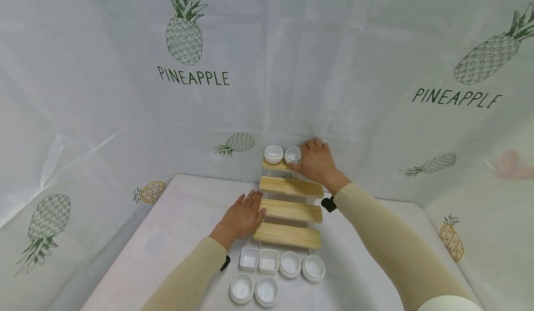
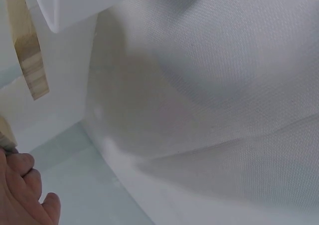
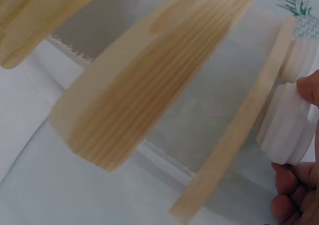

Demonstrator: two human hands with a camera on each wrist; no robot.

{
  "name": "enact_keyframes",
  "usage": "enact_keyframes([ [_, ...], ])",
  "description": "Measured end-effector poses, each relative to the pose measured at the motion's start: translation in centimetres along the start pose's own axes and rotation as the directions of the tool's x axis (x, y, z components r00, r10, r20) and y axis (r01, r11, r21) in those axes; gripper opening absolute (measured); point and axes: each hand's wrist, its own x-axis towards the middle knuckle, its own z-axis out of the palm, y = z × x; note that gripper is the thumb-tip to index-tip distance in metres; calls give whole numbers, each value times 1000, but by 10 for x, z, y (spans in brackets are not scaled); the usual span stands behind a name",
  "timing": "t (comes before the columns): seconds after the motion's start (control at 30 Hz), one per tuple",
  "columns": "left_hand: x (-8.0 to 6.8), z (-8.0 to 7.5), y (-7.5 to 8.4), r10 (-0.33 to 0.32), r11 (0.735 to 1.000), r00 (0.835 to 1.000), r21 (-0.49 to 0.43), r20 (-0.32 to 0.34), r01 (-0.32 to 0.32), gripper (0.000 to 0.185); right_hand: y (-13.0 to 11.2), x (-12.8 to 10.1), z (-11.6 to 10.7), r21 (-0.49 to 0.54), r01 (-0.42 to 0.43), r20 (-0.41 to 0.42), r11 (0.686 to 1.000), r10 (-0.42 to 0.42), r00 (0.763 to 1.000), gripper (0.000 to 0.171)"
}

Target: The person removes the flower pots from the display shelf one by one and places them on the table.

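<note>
While the left hand (image 1: 244, 216) is resting flat, fingers straight, beside the wooden rack (image 1: 290, 210), the right hand (image 1: 315, 160) is curling its fingers around 1 empty white cup (image 1: 293, 155) on the top step, just beside another cup (image 1: 273, 154); 6 empty dishes (image 1: 280, 271) are sitting on the table (image 1: 175, 218).

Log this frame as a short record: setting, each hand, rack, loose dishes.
setting: table under white cloth, pineapple-print backdrop
rack: four-step wooden rack
top step: two round white cups, left cup standing free
right hand: grips the right cup on the top step
left hand: flat, fingers straight, at the rack's left edge
loose dishes: two square dishes and four round dishes in front of the rack
</note>
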Motion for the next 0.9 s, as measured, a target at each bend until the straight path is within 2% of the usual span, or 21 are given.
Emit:
enact_keyframes([
  [0.2,0,0,1,9,999,1000,-38,-13,-9,67,5,-5,6,14,6,-52,1000,-5,999,65],
  [0.47,0,3,2,24,996,999,-82,-37,-27,67,8,-10,11,-47,35,-130,998,-41,991,57],
  [0.73,1,1,4,11,998,1000,-54,0,-11,68,6,-23,6,-116,87,-197,989,-109,974,62],
  [0.9,2,2,0,12,998,1000,-55,-11,-13,68,3,-32,3,-128,103,-230,986,-130,964,63],
])
